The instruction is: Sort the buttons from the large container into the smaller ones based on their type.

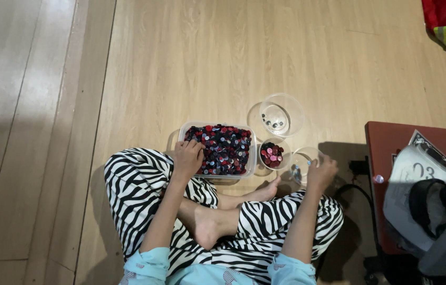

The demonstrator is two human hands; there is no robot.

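My left hand (187,156) rests with fingers curled on the near left corner of the clear tub (251,158) full of red, dark and pale buttons (224,149). My right hand (321,173), fingers bent, touches the rim of the small clear bowl (302,161) to the right; whether it pinches anything I cannot tell. Between them sits a bowl of pink buttons (272,154); farther off, a larger clear bowl (282,114).

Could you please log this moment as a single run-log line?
left hand: in rectangular tub of buttons | right hand: at small clear bowl | pink-button bowl between | large clear bowl behind
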